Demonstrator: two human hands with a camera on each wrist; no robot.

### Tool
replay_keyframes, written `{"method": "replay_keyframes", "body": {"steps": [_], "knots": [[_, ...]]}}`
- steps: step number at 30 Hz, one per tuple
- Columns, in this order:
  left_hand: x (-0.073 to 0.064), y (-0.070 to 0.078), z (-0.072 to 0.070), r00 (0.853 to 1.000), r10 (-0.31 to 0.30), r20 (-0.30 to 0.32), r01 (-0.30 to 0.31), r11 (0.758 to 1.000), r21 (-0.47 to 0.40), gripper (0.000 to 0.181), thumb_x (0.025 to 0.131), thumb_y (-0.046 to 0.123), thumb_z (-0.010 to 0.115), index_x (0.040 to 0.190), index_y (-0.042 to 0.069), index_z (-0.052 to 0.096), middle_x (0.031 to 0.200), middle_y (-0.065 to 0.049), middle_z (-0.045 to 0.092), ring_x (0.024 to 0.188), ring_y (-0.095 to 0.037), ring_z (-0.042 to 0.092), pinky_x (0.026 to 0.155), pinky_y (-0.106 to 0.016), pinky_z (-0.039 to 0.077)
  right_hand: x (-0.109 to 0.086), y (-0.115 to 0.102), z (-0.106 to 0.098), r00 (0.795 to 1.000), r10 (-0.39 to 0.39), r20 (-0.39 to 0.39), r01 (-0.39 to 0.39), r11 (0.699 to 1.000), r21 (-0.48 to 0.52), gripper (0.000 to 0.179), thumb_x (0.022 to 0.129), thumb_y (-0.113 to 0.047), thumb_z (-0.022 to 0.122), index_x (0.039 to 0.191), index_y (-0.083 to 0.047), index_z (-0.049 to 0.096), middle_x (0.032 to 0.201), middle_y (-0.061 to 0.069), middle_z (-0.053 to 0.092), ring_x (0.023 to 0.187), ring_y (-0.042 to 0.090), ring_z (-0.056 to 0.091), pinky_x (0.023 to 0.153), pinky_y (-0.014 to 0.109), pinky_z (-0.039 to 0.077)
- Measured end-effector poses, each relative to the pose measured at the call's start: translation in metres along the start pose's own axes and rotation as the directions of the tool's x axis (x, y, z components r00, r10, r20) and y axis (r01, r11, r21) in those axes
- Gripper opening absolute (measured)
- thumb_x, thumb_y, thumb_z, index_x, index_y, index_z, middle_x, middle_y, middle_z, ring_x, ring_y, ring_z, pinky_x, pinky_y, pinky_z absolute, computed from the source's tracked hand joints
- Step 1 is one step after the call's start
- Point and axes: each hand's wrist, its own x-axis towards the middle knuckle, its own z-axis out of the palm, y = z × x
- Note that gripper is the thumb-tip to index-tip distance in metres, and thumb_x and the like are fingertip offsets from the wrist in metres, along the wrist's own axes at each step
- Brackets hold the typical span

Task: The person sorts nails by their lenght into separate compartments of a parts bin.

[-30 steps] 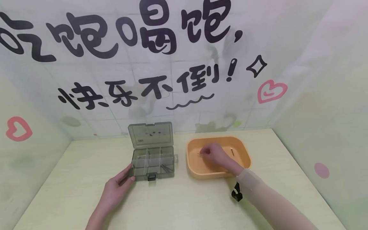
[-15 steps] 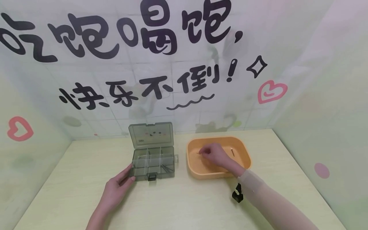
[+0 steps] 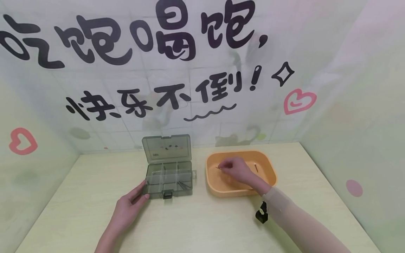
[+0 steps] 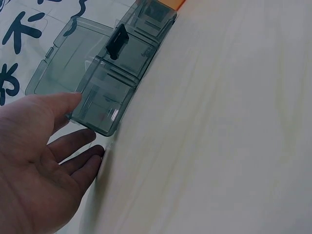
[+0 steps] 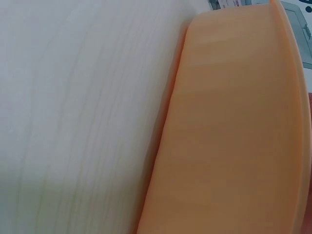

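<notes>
A grey see-through storage box (image 3: 169, 192) with its lid (image 3: 167, 149) raised stands left of the table's middle. My left hand (image 3: 128, 207) grips its front left corner, the thumb on the front edge and a finger along the left side; in the left wrist view the other fingers (image 4: 80, 170) hang loosely bent. Inside an orange tray (image 3: 221, 193) my right hand (image 3: 235, 169) pinches a thin copper-coloured screw (image 3: 217, 168), mostly hidden by the fingertips. Another screw (image 3: 256, 167) lies at the tray's right side. The right wrist view mainly shows the tray's outer wall (image 5: 234, 122).
Grey slim pieces (image 3: 182, 185) lie in the box's front right compartment. A black latch (image 3: 167, 194) sticks out at its front. Behind the table (image 3: 190, 225) rises a wall (image 3: 205, 133) with large black lettering. A black clip-like item (image 3: 261, 214) hangs by the right cuff.
My right hand has shifted slightly left within the tray, and the screw's tip has come up a little. The left hand stays at the box corner.
</notes>
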Motion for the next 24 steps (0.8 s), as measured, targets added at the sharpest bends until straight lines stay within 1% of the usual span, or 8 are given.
{"method": "replay_keyframes", "body": {"steps": [7, 13, 15, 16, 18, 21, 22, 24], "knots": [[0.000, -0.001, 0.000, 1.000, -0.001, -0.001, 0.001, 1.000, 0.000, 0.060, 0.104, 0.033, 0.064, 0.155, 0.005, 0.045, 0.154, -0.023, 0.043, 0.135, -0.040, 0.050, 0.107, -0.039, 0.045, 0.001, -0.003, 0.001, 0.999, -0.032, -0.014, 0.032, 0.999, 0.039, 0.011, 0.093, 0.002, 0.070, 0.101, 0.000, 0.077, 0.099, 0.008, 0.076, 0.089, 0.019, 0.067, 0.081, 0.033, 0.060], [0.000, -0.001, 0.001, 1.000, 0.002, 0.001, -0.002, 1.000, -0.003, 0.060, 0.104, 0.032, 0.064, 0.154, 0.005, 0.045, 0.154, -0.023, 0.043, 0.136, -0.039, 0.050, 0.106, -0.037, 0.046, 0.000, -0.011, 0.006, 1.000, -0.021, -0.002, 0.022, 0.995, 0.093, 0.011, 0.092, 0.002, 0.071, 0.102, 0.001, 0.077, 0.099, 0.012, 0.076, 0.088, 0.018, 0.068, 0.079, 0.030, 0.061], [0.000, 0.000, 0.001, 1.000, 0.003, 0.000, -0.003, 1.000, -0.001, 0.060, 0.104, 0.031, 0.064, 0.154, 0.005, 0.045, 0.154, -0.023, 0.043, 0.135, -0.039, 0.050, 0.106, -0.034, 0.047, 0.000, -0.014, 0.008, 1.000, -0.026, -0.001, 0.026, 0.995, 0.094, 0.012, 0.092, 0.002, 0.070, 0.102, 0.000, 0.077, 0.099, 0.012, 0.076, 0.088, 0.017, 0.068, 0.080, 0.029, 0.061], [0.000, 0.000, 0.001, 1.000, 0.004, -0.002, -0.004, 1.000, -0.001, 0.060, 0.104, 0.031, 0.064, 0.154, 0.005, 0.045, 0.154, -0.023, 0.044, 0.135, -0.040, 0.050, 0.106, -0.030, 0.047, 0.000, -0.015, 0.009, 0.999, -0.033, -0.001, 0.033, 0.995, 0.093, 0.012, 0.092, 0.002, 0.070, 0.102, 0.000, 0.077, 0.099, 0.011, 0.076, 0.089, 0.017, 0.068, 0.080, 0.030, 0.061], [0.000, 0.000, 0.001, 1.000, 0.006, -0.003, -0.006, 1.000, -0.003, 0.059, 0.104, 0.030, 0.064, 0.154, 0.005, 0.045, 0.154, -0.023, 0.044, 0.135, -0.040, 0.050, 0.103, -0.019, 0.047, 0.000, -0.019, 0.010, 0.999, -0.044, -0.004, 0.045, 0.995, 0.090, 0.012, 0.092, 0.002, 0.070, 0.101, 0.000, 0.077, 0.099, 0.011, 0.076, 0.088, 0.018, 0.069, 0.080, 0.030, 0.061], [0.000, 0.001, 0.001, 1.000, 0.004, -0.005, -0.004, 1.000, -0.006, 0.059, 0.104, 0.028, 0.065, 0.154, 0.004, 0.045, 0.153, -0.023, 0.044, 0.135, -0.040, 0.050, 0.098, -0.006, 0.041, 0.001, -0.024, 0.012, 0.998, -0.055, -0.008, 0.055, 0.994, 0.098, 0.012, 0.092, 0.001, 0.071, 0.101, -0.001, 0.078, 0.098, 0.009, 0.076, 0.088, 0.017, 0.069, 0.080, 0.029, 0.061], [0.000, 0.001, 0.001, 1.000, 0.002, -0.005, -0.002, 1.000, -0.005, 0.059, 0.104, 0.028, 0.065, 0.154, 0.004, 0.045, 0.153, -0.023, 0.044, 0.135, -0.039, 0.050, 0.097, -0.005, 0.040, 0.002, -0.026, 0.013, 0.998, -0.056, -0.009, 0.056, 0.993, 0.102, 0.012, 0.092, 0.001, 0.071, 0.101, -0.001, 0.078, 0.097, 0.009, 0.076, 0.087, 0.017, 0.069, 0.079, 0.029, 0.061], [-0.001, 0.002, 0.000, 1.000, 0.002, -0.006, -0.002, 1.000, -0.007, 0.058, 0.104, 0.027, 0.065, 0.153, 0.003, 0.045, 0.153, -0.023, 0.044, 0.135, -0.040, 0.050, 0.100, -0.012, 0.045, 0.003, -0.029, 0.015, 0.998, -0.060, -0.011, 0.061, 0.992, 0.111, 0.012, 0.091, 0.000, 0.072, 0.101, -0.001, 0.077, 0.096, 0.008, 0.076, 0.086, 0.017, 0.069, 0.079, 0.027, 0.061]]}}
